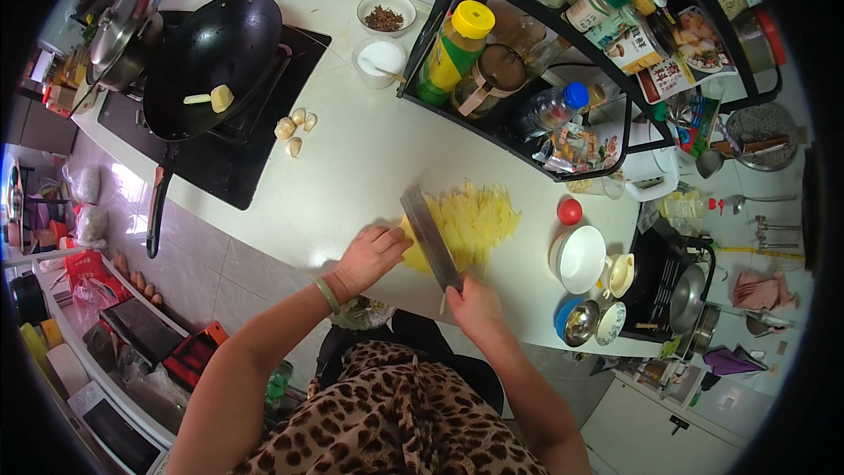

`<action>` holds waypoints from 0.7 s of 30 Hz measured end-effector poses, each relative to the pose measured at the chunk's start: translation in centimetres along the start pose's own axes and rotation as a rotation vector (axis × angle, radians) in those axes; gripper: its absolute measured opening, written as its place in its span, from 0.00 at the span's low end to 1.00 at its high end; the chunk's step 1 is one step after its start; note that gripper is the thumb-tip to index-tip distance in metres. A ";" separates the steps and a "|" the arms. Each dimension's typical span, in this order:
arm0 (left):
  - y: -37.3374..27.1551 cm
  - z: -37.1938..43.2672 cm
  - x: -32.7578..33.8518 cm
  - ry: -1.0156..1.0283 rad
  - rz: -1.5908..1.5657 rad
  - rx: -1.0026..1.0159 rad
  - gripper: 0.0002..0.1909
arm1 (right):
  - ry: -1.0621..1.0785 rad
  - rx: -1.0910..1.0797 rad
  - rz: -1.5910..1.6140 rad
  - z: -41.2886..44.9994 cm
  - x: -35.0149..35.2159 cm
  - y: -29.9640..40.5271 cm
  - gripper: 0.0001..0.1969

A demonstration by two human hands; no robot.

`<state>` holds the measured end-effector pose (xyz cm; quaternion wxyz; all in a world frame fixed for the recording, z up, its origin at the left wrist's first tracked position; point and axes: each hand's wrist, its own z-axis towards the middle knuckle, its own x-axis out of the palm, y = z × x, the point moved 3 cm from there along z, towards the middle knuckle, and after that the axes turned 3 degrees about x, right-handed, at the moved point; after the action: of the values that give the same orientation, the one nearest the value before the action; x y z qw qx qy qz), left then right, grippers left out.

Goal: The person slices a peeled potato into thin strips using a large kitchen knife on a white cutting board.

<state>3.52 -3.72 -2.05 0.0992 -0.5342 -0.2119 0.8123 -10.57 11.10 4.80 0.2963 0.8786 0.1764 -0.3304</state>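
Observation:
My right hand grips the handle of a cleaver. The broad blade stands slantwise across a bed of pale yellow vegetable, which looks like potato. To the right of the blade, a loose pile of thin potato shreds fans out on the white countertop. Left of the blade, the fingertips of my left hand press on the potato slices, close to the steel. My fingers partly cover these slices. A pale green bangle circles my left wrist.
A black wok holding a pale chunk sits on the cooktop, its handle over the edge. Garlic cloves lie nearby. A black spice rack stands behind. Bowls and a red ball-shaped item are at right.

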 end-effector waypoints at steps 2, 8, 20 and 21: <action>-0.1 0.2 0.0 0.005 -0.001 0.000 0.17 | -0.022 -0.025 -0.030 0.1 0.4 -0.5 0.14; 0.2 0.2 0.2 0.059 -0.010 -0.012 0.18 | 0.013 0.017 -0.026 0.3 0.8 -0.7 0.15; 0.6 0.1 0.2 0.075 -0.098 -0.014 0.18 | 0.076 0.003 -0.052 1.7 1.2 0.0 0.14; 0.5 0.1 0.2 0.073 -0.106 -0.013 0.18 | 0.072 0.019 -0.053 1.9 1.7 -0.1 0.14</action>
<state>3.42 -4.13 -2.40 0.1464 -0.5522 -0.2412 0.7845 -10.34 10.12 2.44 0.2724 0.8876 0.2072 -0.3081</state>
